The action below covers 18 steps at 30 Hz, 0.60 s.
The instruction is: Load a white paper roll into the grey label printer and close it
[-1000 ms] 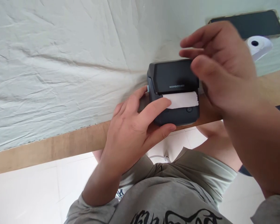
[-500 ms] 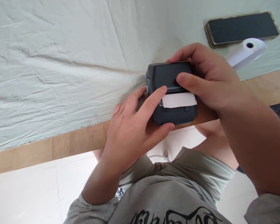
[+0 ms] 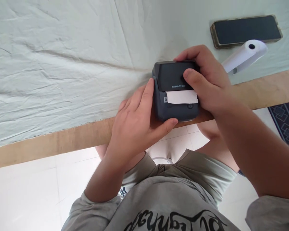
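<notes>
A dark label printer (image 3: 177, 112) marked NIIMBOT sits at the table's front edge, its lid down. From the slot below the lid sticks a short strip of white paper (image 3: 181, 97), with a round power button under it. My left hand (image 3: 135, 123) grips the printer's left side, thumb along the front edge and fingers against the side wall. Around the right side wraps my right hand (image 3: 209, 78), its thumb resting on top of the lid and its fingers over the back edge, where the fingertips are partly hidden.
A phone (image 3: 247, 30) in a clear case lies at the back right. Before it is a white paper roll (image 3: 245, 56) lying on its side. Pale wrinkled cloth (image 3: 69, 64) covers the table up to a bare wooden edge (image 3: 62, 138). My legs are below.
My left index finger has come off the lid, down to the printer's left side, uncovering the logo. My right hand keeps its hold. The view has shifted slightly.
</notes>
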Tool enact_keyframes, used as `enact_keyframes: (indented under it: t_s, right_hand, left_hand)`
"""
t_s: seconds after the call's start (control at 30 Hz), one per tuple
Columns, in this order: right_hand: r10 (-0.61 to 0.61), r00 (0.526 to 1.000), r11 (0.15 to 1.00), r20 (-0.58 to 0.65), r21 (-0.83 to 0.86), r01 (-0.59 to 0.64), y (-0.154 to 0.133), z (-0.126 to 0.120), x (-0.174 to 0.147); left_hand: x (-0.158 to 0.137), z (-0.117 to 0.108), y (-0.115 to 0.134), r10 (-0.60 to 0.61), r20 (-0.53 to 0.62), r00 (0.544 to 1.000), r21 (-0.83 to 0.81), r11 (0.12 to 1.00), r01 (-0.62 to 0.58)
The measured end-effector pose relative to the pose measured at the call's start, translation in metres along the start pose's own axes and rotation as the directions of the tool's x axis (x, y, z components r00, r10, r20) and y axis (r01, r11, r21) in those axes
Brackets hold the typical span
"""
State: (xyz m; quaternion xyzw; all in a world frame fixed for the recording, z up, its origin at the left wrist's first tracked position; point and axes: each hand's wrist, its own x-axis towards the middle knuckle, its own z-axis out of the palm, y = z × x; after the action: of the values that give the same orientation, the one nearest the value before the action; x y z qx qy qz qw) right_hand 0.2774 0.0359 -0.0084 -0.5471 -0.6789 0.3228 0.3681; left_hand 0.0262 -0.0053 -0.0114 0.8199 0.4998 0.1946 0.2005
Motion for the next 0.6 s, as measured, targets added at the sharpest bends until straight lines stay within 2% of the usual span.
enact_keyframes:
  t_s: [0.27, 0.43, 0.6]
  right_hand:
    - [0.038, 0.999, 0.998, 0.020, -0.044, -0.037, -0.008, -0.001, 0.002]
    - [0.067, 0.998, 0.996, 0.011, -0.067, -0.066, -0.013, -0.001, 0.000]
    - [0.041, 0.999, 0.997, 0.031, -0.069, -0.039, -0.013, -0.003, 0.000]
  left_hand:
    - [0.005, -0.004, 0.000, -0.042, 0.077, 0.996, 0.044, 0.998, 0.039]
    - [0.006, -0.002, 0.000, -0.050, 0.088, 0.995, 0.092, 0.995, 0.042]
    - [0.003, -0.002, 0.000, -0.039, 0.083, 0.996, 0.077, 0.996, 0.033]
